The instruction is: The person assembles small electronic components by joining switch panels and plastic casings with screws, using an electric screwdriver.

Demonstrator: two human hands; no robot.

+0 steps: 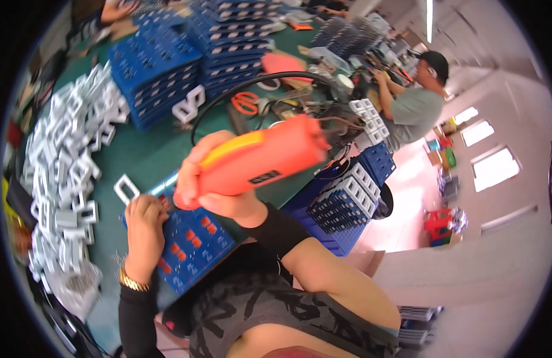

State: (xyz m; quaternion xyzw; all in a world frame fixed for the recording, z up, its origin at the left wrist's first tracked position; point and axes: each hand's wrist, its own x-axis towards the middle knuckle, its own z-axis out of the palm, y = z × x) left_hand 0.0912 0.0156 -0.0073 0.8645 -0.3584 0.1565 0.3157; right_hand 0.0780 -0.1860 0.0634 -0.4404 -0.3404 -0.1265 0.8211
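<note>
Crowded workshop bench in daylight
A green-topped table [150, 152] fills the frame's left; bright windows [491, 167] line the pale wall [515, 250] at right, above a pinkish floor [407, 197].
</note>
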